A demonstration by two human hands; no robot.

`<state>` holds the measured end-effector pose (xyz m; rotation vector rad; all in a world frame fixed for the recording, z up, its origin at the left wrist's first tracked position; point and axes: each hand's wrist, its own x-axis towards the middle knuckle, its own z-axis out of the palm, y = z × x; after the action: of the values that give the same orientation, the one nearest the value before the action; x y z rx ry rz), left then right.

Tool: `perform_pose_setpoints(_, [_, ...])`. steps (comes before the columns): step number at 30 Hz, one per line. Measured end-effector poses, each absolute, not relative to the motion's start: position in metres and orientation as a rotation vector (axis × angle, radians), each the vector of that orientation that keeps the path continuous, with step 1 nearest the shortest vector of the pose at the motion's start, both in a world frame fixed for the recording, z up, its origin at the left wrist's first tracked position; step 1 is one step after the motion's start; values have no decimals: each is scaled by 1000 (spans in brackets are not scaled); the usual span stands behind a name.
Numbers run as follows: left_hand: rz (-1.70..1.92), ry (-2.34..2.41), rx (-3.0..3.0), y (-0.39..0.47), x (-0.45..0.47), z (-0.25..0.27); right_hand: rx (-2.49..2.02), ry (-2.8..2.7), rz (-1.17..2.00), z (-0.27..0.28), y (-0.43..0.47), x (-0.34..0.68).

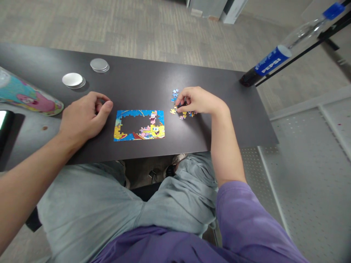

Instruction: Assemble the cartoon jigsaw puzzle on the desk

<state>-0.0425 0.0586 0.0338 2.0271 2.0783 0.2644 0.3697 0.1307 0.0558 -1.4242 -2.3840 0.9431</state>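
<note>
A jigsaw puzzle [157, 132] lies flat on the dark table in front of me, its cartoon border joined around a gap in the middle. To its right is a small pile of loose jigsaw pieces [175, 94], partly hidden under my right hand [196, 100]. The thumb and fingertips of that hand are pinched at a small yellowish jigsaw piece [175, 107] by the pile's left side. My left hand [85, 115] rests on the table left of the puzzle, fingers loosely curled and thumb apart, with nothing visible in it.
Two small stacks of round silvery discs [72, 79] [99, 65] lie at the back left. A colourful cartoon-printed cylinder [33, 96] is at the left, near a dark device [7, 128]. A Pepsi bottle [270, 64] stands at the table's right end.
</note>
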Motion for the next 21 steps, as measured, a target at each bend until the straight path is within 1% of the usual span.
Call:
perform_pose_setpoints(8, [263, 2070, 2031, 59, -42, 34, -1463, -2340, 1075, 59, 125, 362])
perform_pose_setpoints(16, [272, 2060, 2032, 60, -45, 32, -1275, -2172, 1344, 58, 124, 362])
perform_pose_setpoints(21, [267, 2064, 2025, 61, -45, 32, -1254, -2146, 1381, 63, 123, 362])
